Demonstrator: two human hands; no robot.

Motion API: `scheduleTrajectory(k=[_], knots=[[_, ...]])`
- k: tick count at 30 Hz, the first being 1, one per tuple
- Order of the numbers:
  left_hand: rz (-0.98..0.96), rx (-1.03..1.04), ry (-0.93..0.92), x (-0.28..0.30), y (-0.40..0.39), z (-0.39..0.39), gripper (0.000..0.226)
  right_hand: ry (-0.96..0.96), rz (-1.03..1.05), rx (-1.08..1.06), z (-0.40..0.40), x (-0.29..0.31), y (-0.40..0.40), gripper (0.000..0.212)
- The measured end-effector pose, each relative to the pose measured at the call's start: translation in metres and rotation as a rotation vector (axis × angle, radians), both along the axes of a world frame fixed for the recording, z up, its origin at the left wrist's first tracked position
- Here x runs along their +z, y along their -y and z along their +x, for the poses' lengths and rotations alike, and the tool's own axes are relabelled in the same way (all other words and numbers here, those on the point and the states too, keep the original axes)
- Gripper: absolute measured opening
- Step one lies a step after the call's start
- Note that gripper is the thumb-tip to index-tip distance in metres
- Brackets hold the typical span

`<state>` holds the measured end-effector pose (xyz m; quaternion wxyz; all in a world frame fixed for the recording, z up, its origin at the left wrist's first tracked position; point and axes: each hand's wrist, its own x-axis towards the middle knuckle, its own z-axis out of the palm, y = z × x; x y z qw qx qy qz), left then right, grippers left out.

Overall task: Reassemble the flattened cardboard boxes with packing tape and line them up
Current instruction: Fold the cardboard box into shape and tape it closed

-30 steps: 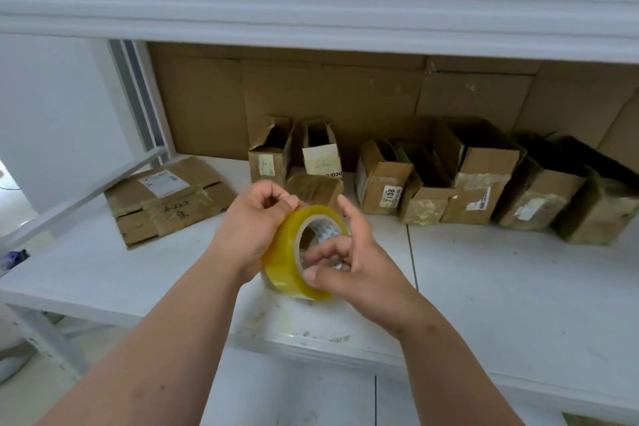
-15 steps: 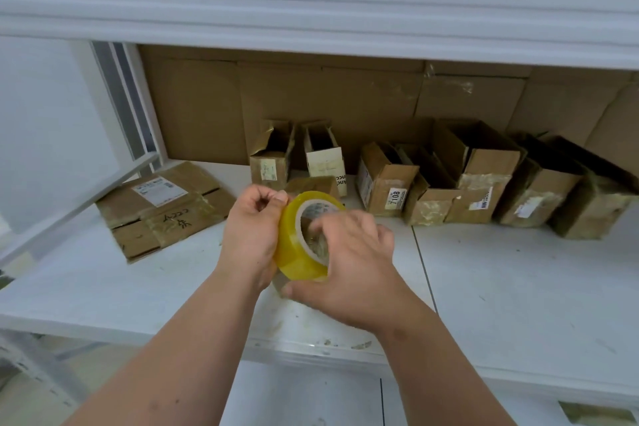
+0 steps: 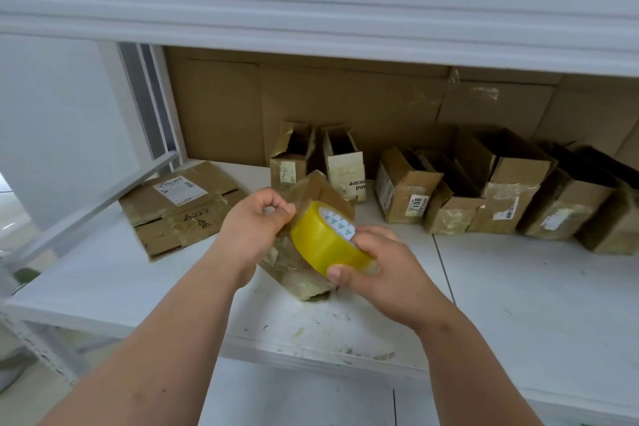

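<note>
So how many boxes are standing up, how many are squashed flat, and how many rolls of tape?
Standing boxes in the back row: 7, from the leftmost to the rightmost
Box under the hands: 1
Flat boxes: at least 1, maybe a stack
Tape rolls: 1
Total: 10 things, if the flat pile counts as 1.

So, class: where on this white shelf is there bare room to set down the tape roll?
Bare shelf lies right of the right hand, in front of the row of boxes. A smaller patch lies between the flattened cardboard and the left hand. The back wall is crowded.
</note>
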<state>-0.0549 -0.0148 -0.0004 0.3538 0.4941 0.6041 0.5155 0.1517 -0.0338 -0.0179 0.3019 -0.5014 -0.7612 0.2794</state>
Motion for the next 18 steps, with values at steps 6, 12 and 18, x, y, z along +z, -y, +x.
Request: scheduleTrajectory(k=[6, 12, 18], knots=[[-0.017, -0.148, 0.029, 0.008, -0.005, 0.029, 0.028, -0.469, -0.071, 0.021, 0.027, 0.035, -0.001, 0.045], [0.019, -0.063, -0.417, -0.003, -0.013, 0.044, 0.022, -0.458, -0.107, -0.063, 0.045, 0.021, -0.002, 0.053], [-0.022, -0.064, -0.419, -0.006, -0.011, 0.031, 0.024, -0.461, -0.195, -0.025, 0.037, -0.004, -0.001, 0.049]])
